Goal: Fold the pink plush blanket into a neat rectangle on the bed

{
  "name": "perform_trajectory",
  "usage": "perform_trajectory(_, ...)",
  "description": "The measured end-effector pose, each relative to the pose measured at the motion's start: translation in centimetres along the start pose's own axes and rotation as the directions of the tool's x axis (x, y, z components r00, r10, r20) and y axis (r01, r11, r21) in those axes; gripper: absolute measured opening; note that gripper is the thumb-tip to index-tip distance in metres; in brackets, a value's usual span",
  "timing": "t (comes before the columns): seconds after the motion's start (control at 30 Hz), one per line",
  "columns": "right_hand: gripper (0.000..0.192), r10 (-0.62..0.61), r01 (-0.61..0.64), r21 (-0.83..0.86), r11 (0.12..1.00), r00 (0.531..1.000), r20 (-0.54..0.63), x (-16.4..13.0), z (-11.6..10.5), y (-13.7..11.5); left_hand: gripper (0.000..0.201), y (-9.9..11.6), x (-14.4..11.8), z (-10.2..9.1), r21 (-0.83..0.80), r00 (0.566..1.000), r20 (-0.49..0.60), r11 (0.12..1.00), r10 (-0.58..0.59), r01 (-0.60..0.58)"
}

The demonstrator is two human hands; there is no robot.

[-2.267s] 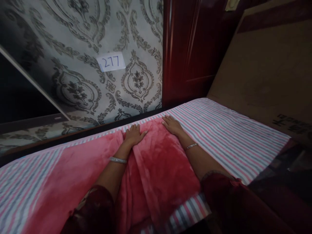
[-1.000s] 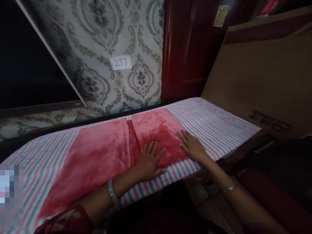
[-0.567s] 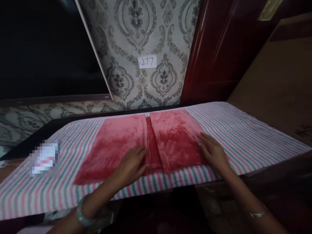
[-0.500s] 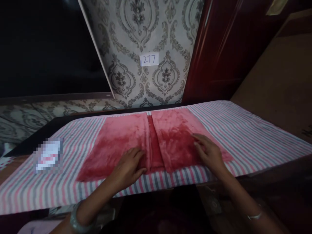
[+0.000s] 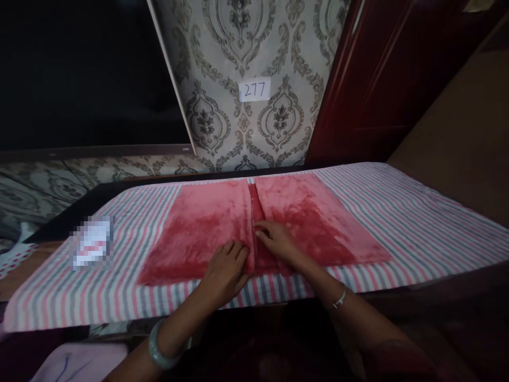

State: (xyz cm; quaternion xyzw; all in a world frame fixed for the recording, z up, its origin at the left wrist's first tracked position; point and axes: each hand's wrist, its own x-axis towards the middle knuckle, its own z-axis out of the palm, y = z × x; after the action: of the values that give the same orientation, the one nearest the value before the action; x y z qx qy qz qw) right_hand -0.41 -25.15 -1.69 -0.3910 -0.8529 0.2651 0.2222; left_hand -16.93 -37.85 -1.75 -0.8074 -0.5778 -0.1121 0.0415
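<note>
A plush red-pink cloth point(image 5: 207, 223) lies with both sides folded inward. A narrow darker strip shows between the two flaps, wider at the near end. My left hand point(image 5: 226, 268) rests on the left flap by its inner edge, fingers extended and palm down. Over the gap is my right hand point(image 5: 280, 241), its bent index finger and thumb slightly apart at the left flap's inner edge. Its other fingers are partly hidden behind them.
A striped sheet point(image 5: 119, 212) covers the table under the cloth. On its left lies a blurred-out white item point(image 5: 93, 244). Behind stand a dark screen point(image 5: 79, 74), a wall with a paper marked 277 point(image 5: 254, 89) and a dark red panel point(image 5: 369, 79).
My right hand has moved left from the right flap to the middle gap. My left hand stays by the left flap's inner edge. The view has shifted slightly.
</note>
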Motion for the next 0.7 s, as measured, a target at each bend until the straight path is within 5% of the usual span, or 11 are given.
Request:
perform_trajectory(0.17,0.025,0.2,-0.182,-0.199,0.963,0.977,0.075,3.6,0.4,-1.1,0.025,-0.5,0.0,1.1,-0.055,0.991,-0.135,0.998,-0.02,0.013)
perform_trajectory(0.4,0.017,0.22,-0.22,-0.206,0.954,0.975,-0.027,5.6,1.7,-1.3,0.026,-0.3,0.3,1.9,-0.041,0.926,-0.375,0.998,0.036,-0.056)
perform_trajectory(0.7,0.016,0.249,-0.259,-0.206,0.944,0.966,-0.077,5.3,2.8,-0.4,0.039,0.1,-0.1,3.7,-0.016,0.962,-0.272,0.999,0.025,-0.03)
